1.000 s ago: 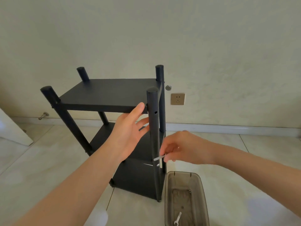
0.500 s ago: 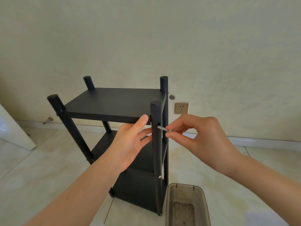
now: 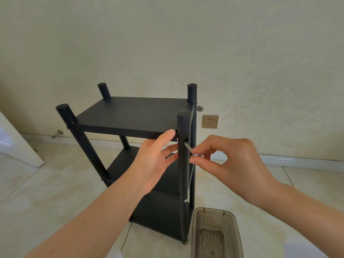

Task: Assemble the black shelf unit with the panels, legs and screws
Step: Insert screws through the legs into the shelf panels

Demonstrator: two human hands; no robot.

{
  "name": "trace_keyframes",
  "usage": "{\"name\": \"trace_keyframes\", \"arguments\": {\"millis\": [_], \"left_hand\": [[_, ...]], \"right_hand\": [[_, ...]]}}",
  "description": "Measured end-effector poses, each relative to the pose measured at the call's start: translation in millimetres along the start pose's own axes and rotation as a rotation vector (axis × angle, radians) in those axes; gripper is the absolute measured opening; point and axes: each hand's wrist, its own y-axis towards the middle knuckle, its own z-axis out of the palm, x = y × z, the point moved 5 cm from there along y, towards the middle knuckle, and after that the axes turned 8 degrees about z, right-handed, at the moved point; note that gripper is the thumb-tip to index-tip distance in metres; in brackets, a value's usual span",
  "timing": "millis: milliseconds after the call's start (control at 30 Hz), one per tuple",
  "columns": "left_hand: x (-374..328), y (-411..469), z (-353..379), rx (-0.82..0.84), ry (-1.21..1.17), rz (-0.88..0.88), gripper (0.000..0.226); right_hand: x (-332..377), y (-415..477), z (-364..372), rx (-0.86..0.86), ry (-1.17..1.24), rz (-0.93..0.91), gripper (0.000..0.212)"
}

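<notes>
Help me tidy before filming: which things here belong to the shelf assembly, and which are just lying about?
Job: black shelf unit, near leg, screw pinched by right hand, left hand steadying top panel, plastic tray.
Lying about: wall socket, door stopper, white door.

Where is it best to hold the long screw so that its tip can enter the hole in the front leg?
Pinch the screw at its head end, coming from the right of the front leg, as the right hand does. Its shaft slants up-left toward the hole, so the bare tip should be left free.
</notes>
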Motion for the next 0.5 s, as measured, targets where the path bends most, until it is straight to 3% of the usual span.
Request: {"name": "trace_keyframes", "arguments": {"millis": [67,500], "left_hand": [[0.0,-0.7,1.3,-0.025,0.012,-0.003,0.006],[-7.4,-7.9,10.3,0.006,0.043,0.001,0.012]], "right_hand": [[1.0,-0.4,-0.5,-0.017,0.003,0.004,0.011],[-3.9,4.3,-1.9,-0.074,0.075,0.106,0.018]]}}
